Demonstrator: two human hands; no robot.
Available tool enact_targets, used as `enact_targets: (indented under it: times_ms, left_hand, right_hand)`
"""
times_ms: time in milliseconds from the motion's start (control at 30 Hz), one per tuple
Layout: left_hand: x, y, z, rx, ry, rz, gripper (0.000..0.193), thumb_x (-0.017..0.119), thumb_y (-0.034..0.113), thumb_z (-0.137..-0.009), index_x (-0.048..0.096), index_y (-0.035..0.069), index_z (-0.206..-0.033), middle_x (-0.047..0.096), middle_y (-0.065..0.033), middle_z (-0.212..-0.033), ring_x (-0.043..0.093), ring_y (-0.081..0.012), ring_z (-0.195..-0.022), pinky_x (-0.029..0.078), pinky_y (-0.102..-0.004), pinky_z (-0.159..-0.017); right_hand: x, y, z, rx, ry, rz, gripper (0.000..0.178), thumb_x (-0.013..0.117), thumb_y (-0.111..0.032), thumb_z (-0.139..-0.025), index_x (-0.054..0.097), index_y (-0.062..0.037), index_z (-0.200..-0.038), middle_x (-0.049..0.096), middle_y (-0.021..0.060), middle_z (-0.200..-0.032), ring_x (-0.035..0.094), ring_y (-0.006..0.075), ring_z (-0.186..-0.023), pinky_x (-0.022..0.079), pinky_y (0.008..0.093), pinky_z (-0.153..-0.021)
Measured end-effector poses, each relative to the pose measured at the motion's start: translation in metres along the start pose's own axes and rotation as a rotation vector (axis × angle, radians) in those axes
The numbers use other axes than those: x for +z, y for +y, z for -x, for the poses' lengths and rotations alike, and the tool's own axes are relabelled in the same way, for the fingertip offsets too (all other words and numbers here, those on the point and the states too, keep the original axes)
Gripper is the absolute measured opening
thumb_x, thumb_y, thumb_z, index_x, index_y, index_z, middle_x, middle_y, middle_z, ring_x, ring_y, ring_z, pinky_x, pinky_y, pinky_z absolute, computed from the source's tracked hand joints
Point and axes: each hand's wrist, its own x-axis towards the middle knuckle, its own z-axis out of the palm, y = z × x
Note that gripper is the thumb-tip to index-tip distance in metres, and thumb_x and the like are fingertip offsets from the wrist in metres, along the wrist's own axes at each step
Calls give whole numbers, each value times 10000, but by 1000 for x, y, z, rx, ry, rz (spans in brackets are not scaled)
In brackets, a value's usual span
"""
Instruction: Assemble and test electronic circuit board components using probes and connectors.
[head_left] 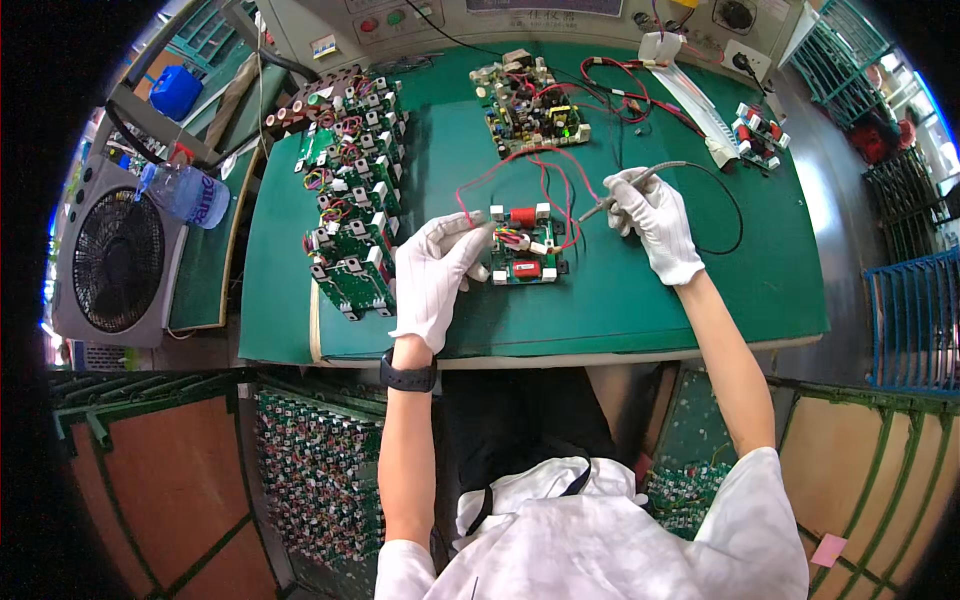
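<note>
A green circuit board [508, 262] with two red wire-wound coils and white blocks lies in front of me. My left hand [440, 268], in a white glove, is at the board's left edge, its thumb and fingers pinched around the end of a red wire [463, 190]. To the right of the board, my gloved right hand [650, 215] grips a slim pen-shaped probe [597, 209], whose tip points left toward the board without touching it. A dark cable [740, 215] loops from the probe back past my wrist. Red wires also run from the board to a larger circuit board [528, 108] behind it.
Several similar boards [350, 200] stand in a row at left on the green mat [640, 310]. One small board [758, 138] is at the far right, near a white strip [697, 105]. A grey test panel [420, 25] bounds the back; a fan [118, 255] and water bottle [188, 193] stand left.
</note>
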Motion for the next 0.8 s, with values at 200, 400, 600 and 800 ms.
enact_targets:
  times_ms: [200,400,600,800]
  left_hand:
    - [6,-14,-4,91,13,-36,325,747,169,-980,701,-22,-1238,770,-70,-1051,656,-54,-722,469,-184,-572]
    - [0,-36,-7,222,-10,-104,265,738,126,-990,709,-31,-1201,767,-72,-1069,672,-67,-820,520,-208,-625]
    - [4,-29,-11,465,46,-493,171,806,84,-901,761,7,-1047,719,-74,-907,595,-112,-694,506,-262,-664]
    - [6,-26,-8,454,61,-288,101,794,79,-912,759,9,-977,707,-65,-857,593,-112,-689,490,-263,-660]
  right_hand:
    - [2,-1,4,-48,-3,81,273,696,-285,-1019,673,-28,-1110,662,38,-837,621,89,-714,469,227,-630]
    - [11,-2,9,-31,-46,63,254,715,-229,-1002,723,-6,-1122,744,60,-960,663,79,-793,536,240,-706]
    - [9,5,2,-118,-119,101,222,712,-142,-998,739,4,-1162,756,33,-1002,658,67,-842,545,237,-767]
    - [12,5,1,-174,-149,62,228,707,-142,-1002,744,21,-1157,769,66,-1013,680,91,-868,556,250,-794]
